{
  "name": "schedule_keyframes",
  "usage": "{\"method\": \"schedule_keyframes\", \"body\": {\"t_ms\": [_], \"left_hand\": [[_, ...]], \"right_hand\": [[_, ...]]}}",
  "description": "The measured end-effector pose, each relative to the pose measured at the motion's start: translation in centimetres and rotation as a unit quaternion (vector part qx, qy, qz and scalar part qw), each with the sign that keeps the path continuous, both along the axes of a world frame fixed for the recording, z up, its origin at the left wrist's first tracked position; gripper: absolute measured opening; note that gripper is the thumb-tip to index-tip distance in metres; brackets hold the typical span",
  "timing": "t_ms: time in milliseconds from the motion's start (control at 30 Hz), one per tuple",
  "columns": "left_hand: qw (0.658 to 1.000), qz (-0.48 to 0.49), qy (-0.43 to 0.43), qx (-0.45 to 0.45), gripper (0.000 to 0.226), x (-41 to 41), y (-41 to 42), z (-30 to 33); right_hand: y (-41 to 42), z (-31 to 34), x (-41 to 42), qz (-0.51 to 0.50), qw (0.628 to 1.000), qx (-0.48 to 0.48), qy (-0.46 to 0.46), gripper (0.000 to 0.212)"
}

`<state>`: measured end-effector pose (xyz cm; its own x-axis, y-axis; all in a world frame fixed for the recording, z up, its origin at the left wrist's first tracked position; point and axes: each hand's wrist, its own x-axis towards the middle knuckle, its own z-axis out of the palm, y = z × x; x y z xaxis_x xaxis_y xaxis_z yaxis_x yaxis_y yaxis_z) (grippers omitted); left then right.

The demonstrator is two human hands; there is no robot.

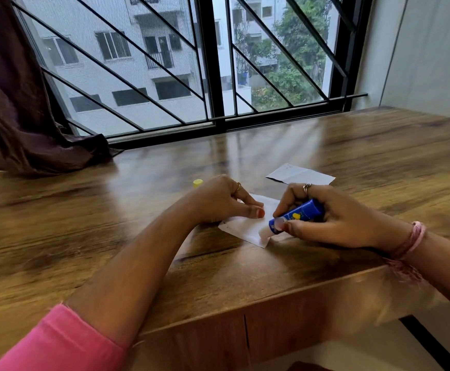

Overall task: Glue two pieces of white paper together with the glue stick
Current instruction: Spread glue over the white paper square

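With the left hand point(220, 200) pinning the paper point(248, 227) and the right hand point(323, 218) gripping the glue stick point(295, 215) against its near corner, a hard stroke could likely crumple it.

The single head view sits above the near edge of the wooden table point(352, 156) and looks forward and down across it toward the barred window point(213, 62) at 12 o'clock. It is close: both forearms enter from 6 o'clock, the left hand point(221, 200) and right hand point(333, 218) just below centre. Wide-angle bending shows at the edges.
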<state>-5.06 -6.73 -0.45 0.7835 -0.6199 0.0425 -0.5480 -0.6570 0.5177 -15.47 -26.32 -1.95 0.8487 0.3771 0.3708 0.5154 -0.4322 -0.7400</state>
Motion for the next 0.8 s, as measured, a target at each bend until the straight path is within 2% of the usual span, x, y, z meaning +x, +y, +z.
{"method": "schedule_keyframes", "body": {"t_ms": [233,400,800], "left_hand": [[1.000,0.004,0.009,-0.010,0.021,-0.03,0.09,0.00],[1.000,0.002,0.004,0.002,0.025,-0.11,0.03,0.05],[1.000,0.003,0.010,-0.003,0.026,0.21,0.12,-0.11]], "right_hand": [[-0.23,-0.07,0.29,-0.042,0.999,0.013,-0.007,0.019],[-0.39,-0.10,0.45,-0.061,0.998,0.001,-0.025,0.007],[-0.72,-0.32,0.72,-0.067,0.997,-0.014,-0.028,0.007]]}}
